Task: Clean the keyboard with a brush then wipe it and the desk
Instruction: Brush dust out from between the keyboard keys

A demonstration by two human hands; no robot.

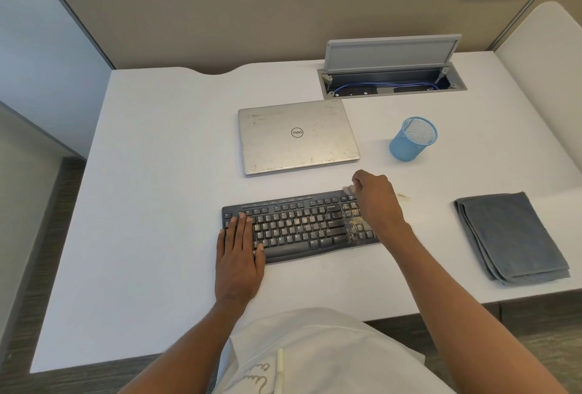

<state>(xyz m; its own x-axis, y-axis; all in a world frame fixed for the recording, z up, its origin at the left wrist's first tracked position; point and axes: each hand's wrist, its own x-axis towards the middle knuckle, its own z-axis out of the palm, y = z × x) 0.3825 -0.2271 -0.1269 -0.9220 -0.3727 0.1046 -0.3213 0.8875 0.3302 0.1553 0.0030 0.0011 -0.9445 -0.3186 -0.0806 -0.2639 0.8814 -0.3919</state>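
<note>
left hand flat on keyboard | right hand grips brush

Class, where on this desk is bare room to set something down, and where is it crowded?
Widest bare patch: desk left of laptop and keyboard, to its left edge. Narrower strip: between keyboard and near edge. Crowded: right side, with mesh cup, cable box, cloth, crumbs, right hand gripping the brush.
</note>
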